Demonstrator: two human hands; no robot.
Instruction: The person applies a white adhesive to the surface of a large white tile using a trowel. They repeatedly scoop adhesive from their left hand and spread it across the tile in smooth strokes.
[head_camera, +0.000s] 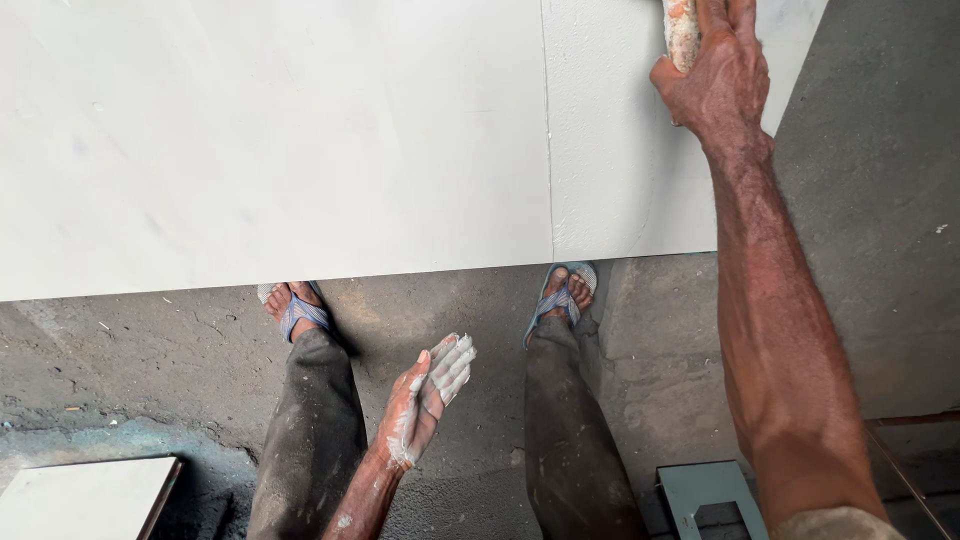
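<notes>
The person's right hand (715, 75) is closed around a stained, speckled block (681, 30) — it looks like a rubbing stone or a hard sponge, though little of it shows — pressed against the white slab (300, 140) near the slab's far right corner, just right of a thin seam (547, 130) running across the surface. The grip there is a full wrap, fingers over the top and thumb along the side. The left hand (430, 395) hangs free below the slab's near edge, palm open and fingers spread, holding nothing and coated in white paste or powder.

The slab looks stiff, heavy and smooth, probably stone or large tile; its edges and corners would likely chip if knocked. The block seems rigid and gritty, small enough for one hand, best held around its middle as it is now. With wet residue on the palms, it could turn slippery.

Below, two feet in blue sandals (560, 295) stand on a rough concrete floor (880, 250); a smaller white panel (80, 495) lies at the lower left.
</notes>
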